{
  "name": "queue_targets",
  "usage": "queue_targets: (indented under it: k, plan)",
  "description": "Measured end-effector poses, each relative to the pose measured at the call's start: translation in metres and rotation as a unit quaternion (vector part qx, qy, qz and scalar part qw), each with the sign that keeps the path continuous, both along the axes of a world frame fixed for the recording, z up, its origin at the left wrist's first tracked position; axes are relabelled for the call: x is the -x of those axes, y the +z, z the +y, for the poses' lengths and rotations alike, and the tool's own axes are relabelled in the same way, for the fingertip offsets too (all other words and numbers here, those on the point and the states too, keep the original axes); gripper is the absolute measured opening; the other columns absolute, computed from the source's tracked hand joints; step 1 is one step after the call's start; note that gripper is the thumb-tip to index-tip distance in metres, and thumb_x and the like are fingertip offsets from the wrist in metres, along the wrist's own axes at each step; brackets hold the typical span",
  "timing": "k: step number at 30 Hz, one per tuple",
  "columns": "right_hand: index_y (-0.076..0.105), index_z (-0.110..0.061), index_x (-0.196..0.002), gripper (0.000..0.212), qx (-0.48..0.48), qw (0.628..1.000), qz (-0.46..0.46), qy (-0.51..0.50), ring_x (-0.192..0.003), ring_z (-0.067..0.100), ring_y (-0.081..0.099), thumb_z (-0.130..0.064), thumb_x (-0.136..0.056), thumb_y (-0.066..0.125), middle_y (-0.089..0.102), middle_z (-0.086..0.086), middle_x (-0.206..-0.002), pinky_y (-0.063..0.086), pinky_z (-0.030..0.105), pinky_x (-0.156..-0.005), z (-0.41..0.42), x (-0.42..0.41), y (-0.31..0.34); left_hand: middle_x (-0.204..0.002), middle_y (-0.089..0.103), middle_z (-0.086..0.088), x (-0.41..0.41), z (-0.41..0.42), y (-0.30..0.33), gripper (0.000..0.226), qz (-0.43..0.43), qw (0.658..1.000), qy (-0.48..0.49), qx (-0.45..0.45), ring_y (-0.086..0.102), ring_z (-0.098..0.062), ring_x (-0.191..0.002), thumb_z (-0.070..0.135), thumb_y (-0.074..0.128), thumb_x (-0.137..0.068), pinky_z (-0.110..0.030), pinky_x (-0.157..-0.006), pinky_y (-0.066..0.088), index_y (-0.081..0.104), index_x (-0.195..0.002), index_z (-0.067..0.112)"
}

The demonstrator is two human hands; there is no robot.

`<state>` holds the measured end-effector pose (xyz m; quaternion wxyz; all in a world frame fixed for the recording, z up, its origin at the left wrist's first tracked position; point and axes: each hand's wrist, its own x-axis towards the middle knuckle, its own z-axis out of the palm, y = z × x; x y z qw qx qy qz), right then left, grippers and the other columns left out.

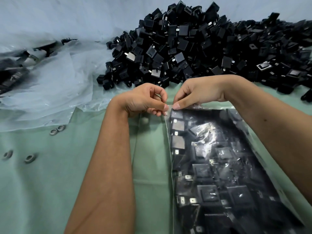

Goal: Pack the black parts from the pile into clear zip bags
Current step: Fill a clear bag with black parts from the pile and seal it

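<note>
Closest to us, the clear zip bag (224,166) lies flat on the green desk (50,174), packed tight with black parts in rough rows, their little metal tabs glinting through the film. We judge it heavy for its size and floppy: thin slick plastic around hard, sharp-cornered blocks, so lifting it by one corner would likely make the load slump and strain the seam. Better to support it from underneath, or hold the top strip with both hands.

Up at the bag's far edge, that is just where we are working. Our left hand (145,101) pinches the corner of the mouth between thumb and curled fingers; our right hand (195,93) pinches the strip just beside it, thumbnail pressed down on the film. The two hands nearly touch. It looks like the seal is being closed from this corner, and the rest of the strip runs off under our right wrist, so we cannot tell how much is shut.

To the left on the desk sit a few small grey rings (57,130), well apart from the bag. Beyond them, crumpled clear plastic sheeting (50,85). Farthest back, the pile (194,46) of loose black parts spreads wide along the desk, plenty left to pack.
</note>
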<state>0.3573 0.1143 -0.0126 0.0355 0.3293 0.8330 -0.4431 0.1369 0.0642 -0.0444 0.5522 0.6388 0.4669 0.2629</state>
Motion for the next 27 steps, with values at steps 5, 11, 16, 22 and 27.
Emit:
queue_targets:
  k: [5, 11, 16, 22, 27]
  plan:
    - [0.084, -0.028, -0.096, 0.037, 0.019, 0.999, 0.029, -0.005, -0.081, 0.003, 0.063, -0.059, -0.081, 0.07, 0.077, 0.003, -0.09, 0.044, 0.017, -0.083, 0.001, 0.007, -0.006, -0.071, 0.072, -0.013, 0.001, -0.001, 0.002, 0.032, -0.028, 0.999, 0.001, -0.018, 0.064, -0.013, -0.053, -0.016, 0.065, -0.089, -0.015, -0.047, 0.047, 0.049, -0.086, 0.012]
    - [0.079, -0.003, -0.11, 0.039, 0.063, 0.994, 0.053, -0.073, -0.057, -0.003, 0.062, -0.034, -0.088, 0.076, 0.073, -0.01, -0.07, 0.043, 0.005, -0.056, 0.008, 0.008, -0.01, -0.074, 0.07, -0.016, 0.0, -0.001, 0.001, 0.034, -0.029, 0.999, 0.015, -0.028, 0.062, -0.014, -0.054, -0.015, 0.065, -0.09, -0.016, -0.048, 0.046, 0.048, -0.083, 0.013]
    - [0.078, 0.002, -0.097, 0.045, 0.067, 0.993, 0.028, -0.094, -0.057, 0.012, 0.039, -0.037, -0.076, 0.082, 0.056, -0.001, -0.062, 0.026, 0.026, -0.054, 0.012, 0.009, -0.009, -0.073, 0.071, -0.015, 0.001, -0.001, 0.001, 0.034, -0.028, 0.999, 0.014, -0.022, 0.06, -0.014, -0.052, -0.011, 0.07, -0.088, -0.016, -0.046, 0.043, 0.048, -0.08, 0.015]
    - [0.08, -0.025, -0.075, 0.02, -0.118, 0.992, 0.039, -0.026, -0.053, 0.001, 0.042, -0.039, -0.089, 0.078, 0.049, -0.016, -0.053, 0.036, 0.007, -0.055, 0.002, 0.016, -0.013, -0.074, 0.071, -0.014, 0.004, 0.0, 0.002, 0.023, -0.014, 0.998, 0.042, 0.047, 0.066, -0.016, -0.059, -0.01, 0.071, -0.088, -0.016, -0.047, 0.05, 0.056, -0.092, 0.007]
    - [0.076, -0.023, -0.075, 0.024, -0.132, 0.991, 0.016, -0.005, -0.048, 0.003, 0.039, -0.038, -0.095, 0.074, 0.044, -0.015, -0.049, 0.034, 0.011, -0.05, 0.002, 0.017, -0.014, -0.075, 0.073, -0.015, 0.004, 0.001, 0.003, 0.023, -0.023, 0.994, 0.064, 0.081, 0.075, -0.021, -0.068, -0.014, 0.069, -0.087, -0.017, -0.053, 0.056, 0.058, -0.099, 0.001]
